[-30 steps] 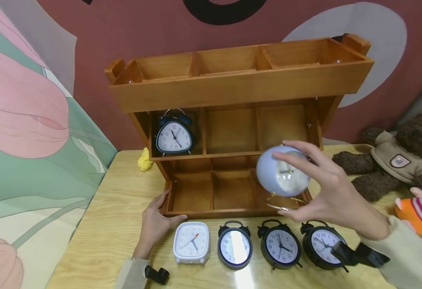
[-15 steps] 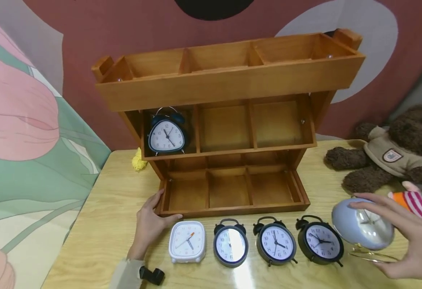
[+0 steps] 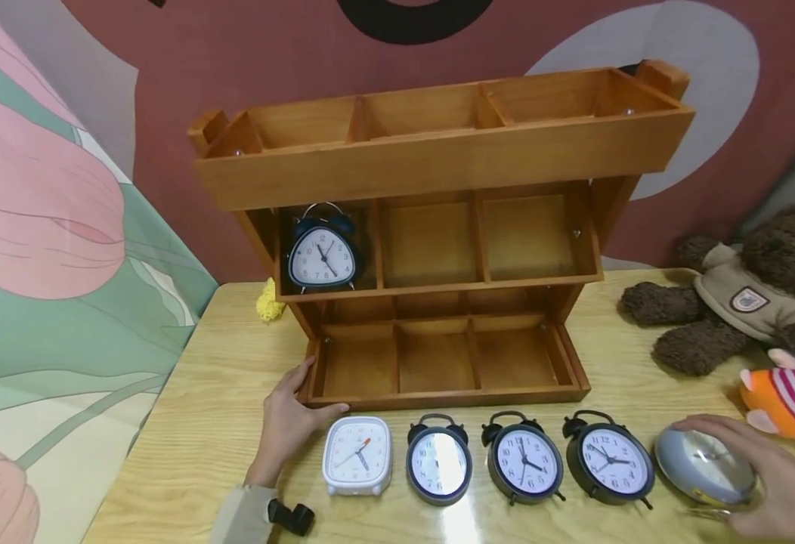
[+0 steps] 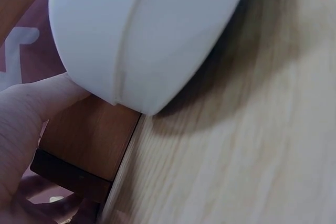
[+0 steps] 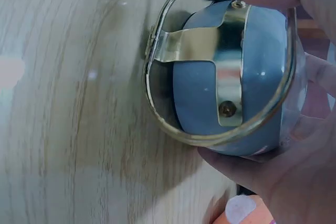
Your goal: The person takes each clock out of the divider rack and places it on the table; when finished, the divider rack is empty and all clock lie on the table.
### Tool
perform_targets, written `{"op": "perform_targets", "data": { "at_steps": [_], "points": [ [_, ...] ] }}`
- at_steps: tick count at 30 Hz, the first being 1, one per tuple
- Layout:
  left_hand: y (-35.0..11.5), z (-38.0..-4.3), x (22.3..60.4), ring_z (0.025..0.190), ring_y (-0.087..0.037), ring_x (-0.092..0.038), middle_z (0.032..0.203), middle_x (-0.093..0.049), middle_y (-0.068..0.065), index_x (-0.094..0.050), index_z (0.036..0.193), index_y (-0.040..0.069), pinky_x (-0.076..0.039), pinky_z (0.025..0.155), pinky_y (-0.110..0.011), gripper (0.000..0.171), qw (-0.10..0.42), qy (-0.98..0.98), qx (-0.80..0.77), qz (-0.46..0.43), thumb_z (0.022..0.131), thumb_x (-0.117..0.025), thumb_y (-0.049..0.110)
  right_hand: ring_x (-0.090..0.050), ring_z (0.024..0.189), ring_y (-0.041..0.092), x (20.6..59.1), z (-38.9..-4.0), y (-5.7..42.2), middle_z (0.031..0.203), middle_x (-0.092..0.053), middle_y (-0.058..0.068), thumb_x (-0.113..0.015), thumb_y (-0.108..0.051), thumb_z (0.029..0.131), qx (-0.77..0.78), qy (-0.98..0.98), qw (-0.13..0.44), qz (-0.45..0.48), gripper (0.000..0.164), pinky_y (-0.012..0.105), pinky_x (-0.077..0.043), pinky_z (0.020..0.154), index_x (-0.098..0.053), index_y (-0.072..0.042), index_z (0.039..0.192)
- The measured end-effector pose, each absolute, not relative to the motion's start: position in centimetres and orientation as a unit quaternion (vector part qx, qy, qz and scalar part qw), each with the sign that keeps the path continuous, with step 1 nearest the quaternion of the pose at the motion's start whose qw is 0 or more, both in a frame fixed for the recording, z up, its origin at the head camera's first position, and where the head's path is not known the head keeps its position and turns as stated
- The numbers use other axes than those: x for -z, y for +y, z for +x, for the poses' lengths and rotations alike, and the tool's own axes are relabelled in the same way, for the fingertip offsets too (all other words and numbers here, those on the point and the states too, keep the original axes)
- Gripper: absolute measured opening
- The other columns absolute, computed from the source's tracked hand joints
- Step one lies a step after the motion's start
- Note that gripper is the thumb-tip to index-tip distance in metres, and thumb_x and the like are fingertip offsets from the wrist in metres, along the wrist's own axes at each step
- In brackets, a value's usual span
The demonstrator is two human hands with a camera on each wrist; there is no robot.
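My left hand [image 3: 286,425] grips the lower left front corner of a three-tier wooden shelf [image 3: 452,398], thumb along the front and fingers round the side. Close by stands a white square alarm clock [image 3: 358,455]; its white casing fills the top of the left wrist view. At the right end of the clock row, my right hand [image 3: 774,477] holds a light-blue round clock [image 3: 700,465] down at the tabletop, dial up. Its gold-coloured ring stand [image 5: 197,140] shows in the right wrist view; whether the clock bears on the table I cannot tell.
Black twin-bell alarm clocks [image 3: 525,461] lie in the row between the white and blue ones. A dark triangular clock [image 3: 323,257] sits in the middle tier's left compartment. A brown teddy bear [image 3: 744,295] and an orange-striped plush toy [image 3: 785,400] lie at right.
My right hand has carried the light-blue clock from in front of the shelf to the right, then down to the table beside the rightmost black clock. The left hand keeps its place on the shelf.
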State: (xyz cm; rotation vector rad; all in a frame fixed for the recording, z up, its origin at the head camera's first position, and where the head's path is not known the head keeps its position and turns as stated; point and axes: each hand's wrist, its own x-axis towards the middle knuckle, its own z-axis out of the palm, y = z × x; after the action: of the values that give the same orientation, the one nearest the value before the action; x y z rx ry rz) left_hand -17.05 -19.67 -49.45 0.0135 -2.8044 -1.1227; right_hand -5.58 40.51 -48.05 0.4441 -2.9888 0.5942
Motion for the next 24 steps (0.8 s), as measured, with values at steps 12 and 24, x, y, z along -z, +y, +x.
{"op": "perform_targets", "data": {
  "at_steps": [12,24],
  "points": [
    [-19.5,-17.1,49.4,0.131,-0.039,-0.047,0.144,-0.049,-0.018,-0.048,0.143,0.016,-0.043,0.103,-0.055,0.099,0.06,-0.925,0.374,0.009,0.058,-0.092,0.044,-0.015,0.112,-0.023,48.8,-6.7,41.2,0.133,-0.029,-0.027,-0.094,-0.016,0.024,-0.204,-0.958,0.043,0.197,0.12,0.026,-0.047,0.064,-0.052,-0.014,0.136],
    [-19.6,-17.0,49.4,0.13,-0.037,-0.049,0.142,-0.051,-0.016,-0.049,0.142,0.017,-0.045,0.103,-0.053,0.098,0.067,-0.922,0.38,0.008,0.058,-0.092,0.045,-0.006,0.143,-0.011,40.4,-7.7,36.5,0.157,-0.021,-0.011,-0.096,-0.01,0.044,-0.258,-0.943,0.114,0.177,0.125,0.055,-0.013,0.117,-0.032,-0.011,0.151]
  ]
}}
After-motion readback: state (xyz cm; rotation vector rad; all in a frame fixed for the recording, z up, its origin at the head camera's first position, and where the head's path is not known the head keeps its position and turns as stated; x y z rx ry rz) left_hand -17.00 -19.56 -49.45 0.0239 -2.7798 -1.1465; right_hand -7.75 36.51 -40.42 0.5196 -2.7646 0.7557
